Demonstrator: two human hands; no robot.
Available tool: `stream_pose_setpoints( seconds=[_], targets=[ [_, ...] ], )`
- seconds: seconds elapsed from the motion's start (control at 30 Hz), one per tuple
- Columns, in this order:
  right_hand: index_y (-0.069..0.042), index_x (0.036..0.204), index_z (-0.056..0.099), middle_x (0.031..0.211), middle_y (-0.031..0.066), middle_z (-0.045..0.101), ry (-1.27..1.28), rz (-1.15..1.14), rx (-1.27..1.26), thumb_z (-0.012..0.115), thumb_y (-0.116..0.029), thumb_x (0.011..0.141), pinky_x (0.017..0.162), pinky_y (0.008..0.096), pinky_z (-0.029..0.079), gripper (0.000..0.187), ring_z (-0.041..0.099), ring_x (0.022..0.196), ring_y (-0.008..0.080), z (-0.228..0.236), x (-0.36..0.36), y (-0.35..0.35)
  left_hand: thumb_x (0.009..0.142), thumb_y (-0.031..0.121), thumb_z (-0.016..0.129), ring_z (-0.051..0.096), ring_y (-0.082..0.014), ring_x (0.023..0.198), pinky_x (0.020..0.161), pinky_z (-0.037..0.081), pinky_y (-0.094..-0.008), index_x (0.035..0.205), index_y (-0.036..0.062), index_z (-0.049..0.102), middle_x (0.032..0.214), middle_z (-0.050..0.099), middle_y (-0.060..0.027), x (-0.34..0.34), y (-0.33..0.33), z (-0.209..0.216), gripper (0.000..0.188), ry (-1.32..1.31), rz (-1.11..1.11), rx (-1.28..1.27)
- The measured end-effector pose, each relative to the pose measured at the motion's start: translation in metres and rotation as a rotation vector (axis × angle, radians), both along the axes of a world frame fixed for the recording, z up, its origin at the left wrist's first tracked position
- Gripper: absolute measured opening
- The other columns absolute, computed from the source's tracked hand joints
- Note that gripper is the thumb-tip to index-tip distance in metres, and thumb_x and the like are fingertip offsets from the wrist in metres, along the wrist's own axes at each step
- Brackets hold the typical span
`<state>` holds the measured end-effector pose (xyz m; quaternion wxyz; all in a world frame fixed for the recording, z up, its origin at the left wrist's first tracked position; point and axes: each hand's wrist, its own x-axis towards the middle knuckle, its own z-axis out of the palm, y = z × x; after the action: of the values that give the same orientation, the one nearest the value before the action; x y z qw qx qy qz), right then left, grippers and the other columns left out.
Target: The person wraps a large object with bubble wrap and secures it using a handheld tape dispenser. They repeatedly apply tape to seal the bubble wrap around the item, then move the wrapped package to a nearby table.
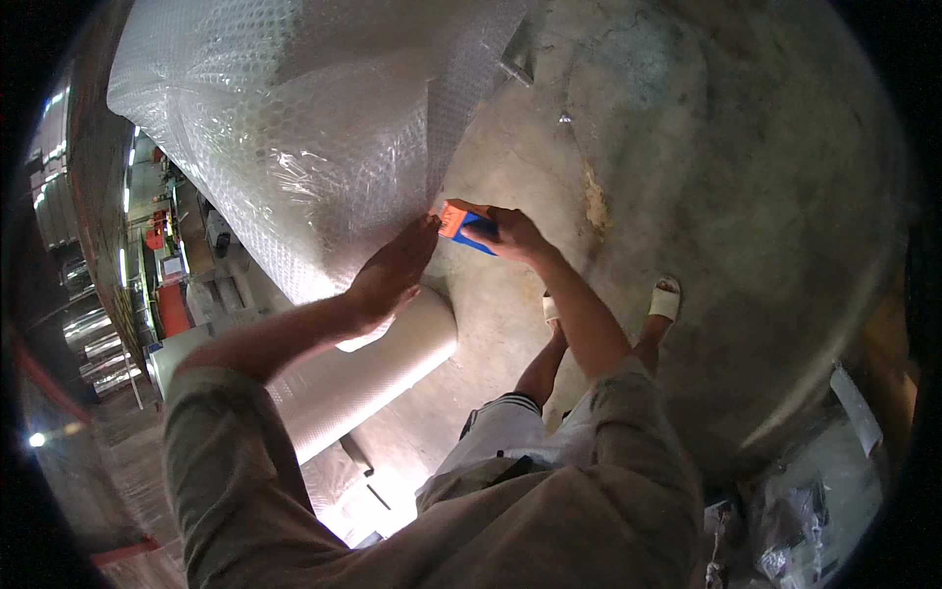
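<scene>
My right hand is closed around a small orange-and-blue block-shaped object; its exact kind does not show. The orange end points left, close to the fingertips of my left hand. That hand is stretched out with straight fingers and lies along the edge of the clear bubble wrap. The wrap covers a large, bulky form at the upper left, with glossy creases over it. Whether my left fingertips touch the block I cannot tell. What the wrap encloses is hidden.
A big roll of bubble wrap lies below my left forearm. Concrete floor spreads to the right, where my sandalled feet stand. Shelving with assorted goods lines the left. Plastic-wrapped items sit at the lower right.
</scene>
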<state>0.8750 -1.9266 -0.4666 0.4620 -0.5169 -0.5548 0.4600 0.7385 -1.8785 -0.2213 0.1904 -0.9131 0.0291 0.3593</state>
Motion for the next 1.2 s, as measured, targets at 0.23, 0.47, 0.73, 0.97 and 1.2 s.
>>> stream_pose_setpoints(
  seconds=[0.23, 0.47, 0.73, 0.97, 1.2],
  targets=[
    [0.002, 0.084, 0.074, 0.081, 0.0215, 0.073, 0.100, -0.109, -0.580, 0.063, -0.075, 0.083, 0.072, 0.0404, 0.055, 0.078, 0.073, 0.082, 0.0334, -0.052, -0.076, 0.027, 0.092, 0.053, 0.058, 0.051, -0.0435, 0.127, 0.124, 0.015, -0.0533, 0.133, -0.0127, 0.053, 0.133, 0.055, -0.0273, 0.003, 0.034, -0.068, 0.077, 0.210, 0.230, -0.067],
    [0.001, 0.084, 0.074, 0.073, 0.0130, 0.072, 0.528, -0.063, -0.844, 0.065, -0.068, 0.087, 0.066, 0.0385, 0.055, 0.070, 0.070, 0.071, 0.0233, -0.091, -0.016, -0.121, 0.101, 0.053, 0.046, 0.064, -0.0322, 0.105, 0.117, 0.023, -0.0597, 0.091, 0.0059, 0.077, 0.096, 0.075, -0.0145, 0.098, 0.020, -0.051, 0.058, 0.533, 0.244, 0.053],
    [-0.003, 0.121, 0.067, 0.101, 0.0146, 0.074, 0.304, 0.055, -0.444, 0.080, -0.058, 0.079, 0.092, 0.0381, 0.054, 0.071, 0.072, 0.098, 0.0289, 0.089, 0.024, -0.206, 0.103, 0.035, 0.060, 0.062, -0.0230, 0.116, 0.099, 0.048, -0.0354, 0.142, -0.0014, 0.052, 0.124, 0.067, -0.0176, -0.037, -0.111, -0.019, 0.054, -0.655, 1.868, -0.988],
    [-0.002, 0.121, 0.060, 0.103, 0.0195, 0.070, 0.131, 0.337, -0.081, 0.077, -0.062, 0.079, 0.086, 0.0420, 0.056, 0.076, 0.071, 0.097, 0.0366, 0.165, -0.008, -0.132, 0.102, 0.019, 0.063, 0.063, -0.0129, 0.087, 0.080, 0.051, -0.0285, 0.118, -0.0015, 0.068, 0.099, 0.071, -0.0054, -0.091, -0.103, 0.058, 0.026, -1.147, 2.002, -0.914],
    [0.000, 0.110, 0.066, 0.104, 0.0179, 0.068, 0.131, 0.208, -0.157, 0.082, -0.058, 0.074, 0.085, 0.0431, 0.055, 0.070, 0.069, 0.096, 0.0339, 0.150, -0.039, -0.116, 0.106, 0.023, 0.055, 0.063, -0.0126, 0.086, 0.074, 0.051, -0.0280, 0.117, 0.0005, 0.064, 0.097, 0.068, -0.0069, -0.126, -0.079, 0.096, 0.027, -1.465, 1.606, -0.413]
  ],
)
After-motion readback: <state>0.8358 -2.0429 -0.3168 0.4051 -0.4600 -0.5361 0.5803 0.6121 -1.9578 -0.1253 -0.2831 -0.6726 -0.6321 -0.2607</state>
